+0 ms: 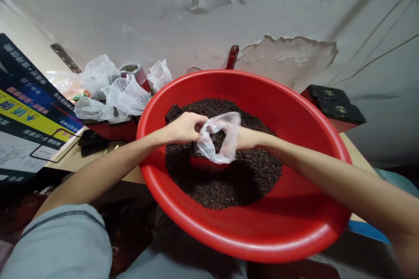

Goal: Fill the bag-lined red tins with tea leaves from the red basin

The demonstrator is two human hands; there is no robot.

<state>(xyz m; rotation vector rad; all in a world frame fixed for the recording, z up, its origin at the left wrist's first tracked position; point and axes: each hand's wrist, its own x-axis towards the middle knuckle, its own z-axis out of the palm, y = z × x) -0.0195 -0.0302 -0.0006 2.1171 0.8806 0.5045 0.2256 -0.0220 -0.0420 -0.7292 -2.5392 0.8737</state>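
Pinching the bag (236, 124), left hand (186, 128) near the tub's left edge (144, 115) might rip it by tugging; right hand's (247, 138) grip, can't tell.

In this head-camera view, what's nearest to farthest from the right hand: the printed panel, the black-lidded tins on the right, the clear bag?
From the right hand:
1. Clear bag: directly at the hand, within the red basin's outline.
2. Black-lidded tins: right, beyond the rim.
3. Printed panel: far left.

Dark shadow below the bag (232, 131)
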